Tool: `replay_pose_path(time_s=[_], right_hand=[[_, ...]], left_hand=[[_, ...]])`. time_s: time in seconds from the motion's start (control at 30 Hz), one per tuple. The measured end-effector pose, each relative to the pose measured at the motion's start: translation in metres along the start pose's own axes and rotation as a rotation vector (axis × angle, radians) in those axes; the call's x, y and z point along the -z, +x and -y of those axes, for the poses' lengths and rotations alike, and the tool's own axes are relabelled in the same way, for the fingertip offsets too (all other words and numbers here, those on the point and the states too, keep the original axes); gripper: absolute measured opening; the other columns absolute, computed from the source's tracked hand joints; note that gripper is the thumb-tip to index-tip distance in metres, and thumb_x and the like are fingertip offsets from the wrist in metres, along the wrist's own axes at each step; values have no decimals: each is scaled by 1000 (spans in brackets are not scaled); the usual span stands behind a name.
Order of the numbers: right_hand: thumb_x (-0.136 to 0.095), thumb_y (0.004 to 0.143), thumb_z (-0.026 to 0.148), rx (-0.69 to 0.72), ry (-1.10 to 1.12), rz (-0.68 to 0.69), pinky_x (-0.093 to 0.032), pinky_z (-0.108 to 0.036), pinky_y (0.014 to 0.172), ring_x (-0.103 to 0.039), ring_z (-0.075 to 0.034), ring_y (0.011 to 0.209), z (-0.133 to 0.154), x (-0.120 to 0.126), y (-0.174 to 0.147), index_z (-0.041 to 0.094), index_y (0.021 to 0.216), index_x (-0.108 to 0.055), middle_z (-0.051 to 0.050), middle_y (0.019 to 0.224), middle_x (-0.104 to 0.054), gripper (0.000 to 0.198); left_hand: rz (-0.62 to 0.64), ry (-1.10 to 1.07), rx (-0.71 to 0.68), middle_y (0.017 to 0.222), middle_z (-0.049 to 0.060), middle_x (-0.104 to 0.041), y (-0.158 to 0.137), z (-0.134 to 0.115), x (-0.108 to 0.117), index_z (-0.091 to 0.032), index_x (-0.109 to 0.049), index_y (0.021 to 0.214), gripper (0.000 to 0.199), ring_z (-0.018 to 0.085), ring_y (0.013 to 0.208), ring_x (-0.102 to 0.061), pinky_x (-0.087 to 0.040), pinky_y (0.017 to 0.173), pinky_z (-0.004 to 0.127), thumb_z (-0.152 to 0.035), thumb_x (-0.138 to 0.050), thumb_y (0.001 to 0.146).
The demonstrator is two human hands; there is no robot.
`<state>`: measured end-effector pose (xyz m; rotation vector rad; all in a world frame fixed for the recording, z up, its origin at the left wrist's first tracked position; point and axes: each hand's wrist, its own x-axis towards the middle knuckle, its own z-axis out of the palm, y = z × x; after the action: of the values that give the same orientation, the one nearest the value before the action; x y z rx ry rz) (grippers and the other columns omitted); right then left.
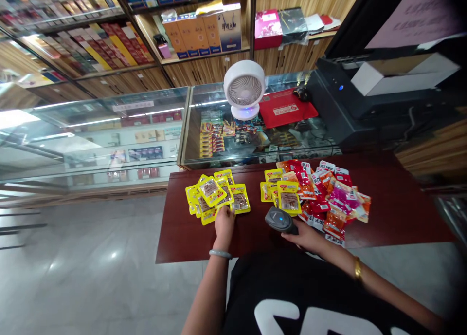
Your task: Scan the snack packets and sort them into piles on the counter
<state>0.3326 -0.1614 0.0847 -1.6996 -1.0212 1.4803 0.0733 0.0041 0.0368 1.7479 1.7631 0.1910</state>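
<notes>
Several yellow-edged snack packets (212, 193) with clear windows lie in a loose pile on the left of the dark red table. At the pile's near edge, my left hand (224, 224) has its fingers closed on a yellow snack packet; the fingertips are partly hidden. My right hand (302, 236) grips a grey barcode scanner (280, 220) with a small blue light. Just beyond the scanner lies a smaller group of yellow packets (289, 201). To its right, red, orange and pink snack packets (324, 194) are heaped together.
Behind the table (251, 237) stands a glass display case (146, 130) with goods inside. On its top are a white fan (244, 89), a red mat (286, 108) and a dark machine (350, 99) with an open white box (401, 74). Boxed goods fill shelves at the back.
</notes>
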Motion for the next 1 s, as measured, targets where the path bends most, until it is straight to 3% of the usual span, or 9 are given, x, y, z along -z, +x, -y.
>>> replay_pose_path(time_s=[0.13,0.23,0.33,0.43,0.6,0.8,1.0], right_hand=[[-74,74,48,-37,34,-11,-59,-44,77,-72,-30,80,4,-1,-2,20,115,-69,-6,86,-77,50],[-77,71,46,31,22,-43,-53,-48,91,-70,-33,99,12,0,1,20,116,-70,-8,103,-77,52],[-77,71,46,60,-6,-62,-46,-53,102,-64,-36,111,21,5,5,19,116,-69,-10,115,-74,54],[-73,75,46,33,-25,-36,-46,-53,101,-66,-35,108,31,8,7,15,117,-68,-12,115,-74,53],[-74,75,42,46,-19,-48,-50,-49,96,-68,-34,104,45,8,8,19,116,-69,-7,101,-77,47],[-74,74,43,82,-34,-46,-46,-49,100,-66,-34,108,39,6,9,17,115,-69,-11,115,-73,49],[-72,75,44,24,17,-74,-52,-44,88,-68,-31,96,38,7,3,13,117,-67,-12,103,-75,52]], left_hand=[[304,-578,81,57,-5,-54,-10,-13,-8,-21,-44,68,29,11,53,-53,-39,57,23,-40,-65,74],[443,-861,69,56,-5,-55,-21,-24,-15,-20,-46,71,37,9,51,-51,-37,54,20,-46,-72,68],[468,-1001,88,57,-6,-57,-28,-33,-18,-19,-47,77,38,6,48,-46,-30,50,17,-46,-73,70],[471,-1090,112,58,-5,-58,-28,-42,-17,-19,-47,80,39,4,47,-45,-24,48,16,-46,-74,71],[481,-1167,117,58,-6,-56,-25,-55,-15,-19,-48,78,39,6,52,-51,-30,52,17,-43,-77,68],[497,-1171,90,61,-7,-56,-24,-57,-24,-18,-51,80,32,6,54,-51,-36,57,18,-36,-75,68],[530,-1142,78,64,-5,-58,-15,-78,-34,-18,-51,79,35,7,57,-53,-38,58,18,-41,-76,68]])
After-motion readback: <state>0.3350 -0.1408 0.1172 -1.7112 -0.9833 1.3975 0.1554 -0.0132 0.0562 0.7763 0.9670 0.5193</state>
